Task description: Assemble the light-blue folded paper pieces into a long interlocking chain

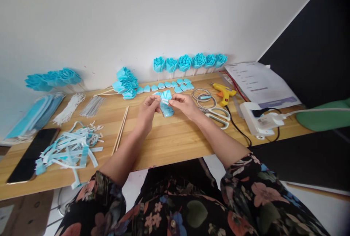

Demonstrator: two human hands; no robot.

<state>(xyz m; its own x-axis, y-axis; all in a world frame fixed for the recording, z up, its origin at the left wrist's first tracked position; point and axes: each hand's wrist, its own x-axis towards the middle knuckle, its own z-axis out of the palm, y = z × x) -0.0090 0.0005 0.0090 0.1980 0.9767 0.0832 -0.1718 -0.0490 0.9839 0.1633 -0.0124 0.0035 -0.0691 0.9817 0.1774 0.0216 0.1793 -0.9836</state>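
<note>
Between my two hands is a small folded blue petal, white along its lower edge, held just above the table. My left hand pinches its left side and my right hand pinches its right side. Directly below lie more blue pieces, partly hidden by the held one. Behind my hands, folded blue petals lie in short rows on the wood. A cluster of blue flowers sits to the left of these rows.
Several blue flowers on sticks lean against the wall. To the right are scissors, a yellow glue gun and a power strip. Wooden sticks, cut strips, a phone and masks lie left.
</note>
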